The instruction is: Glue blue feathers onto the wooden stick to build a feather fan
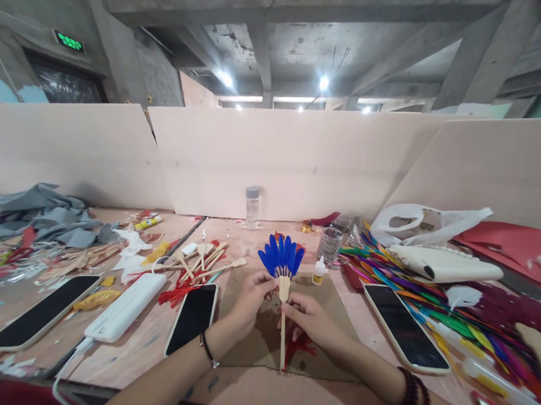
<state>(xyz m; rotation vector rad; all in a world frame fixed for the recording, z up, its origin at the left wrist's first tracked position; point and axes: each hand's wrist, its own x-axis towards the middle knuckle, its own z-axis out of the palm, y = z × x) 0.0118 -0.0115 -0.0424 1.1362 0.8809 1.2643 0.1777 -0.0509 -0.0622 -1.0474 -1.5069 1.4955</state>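
Note:
A small feather fan (285, 288) stands nearly upright between my hands. Blue feathers (280, 255) spread from the top of its pale wooden handle. My left hand (257, 298) pinches the fan at the feather bases, from the left. Lower down, my right hand (307, 319) has its fingers closed on the handle from the right. Beneath both hands lies a brown cardboard sheet (240, 346), and a red tassel (300, 348) shows near the handle's lower end. Beyond the right hand stands a small glue bottle (319, 270) with a white cap.
Three phones lie around the cardboard: a far-left one (42, 312), a middle one (192, 319) and a right one (406, 327). A white power bank (125, 307) trails a cable. Wooden handles (204, 260), loose coloured feathers (411, 282) and a clear bottle (252, 207) are farther back.

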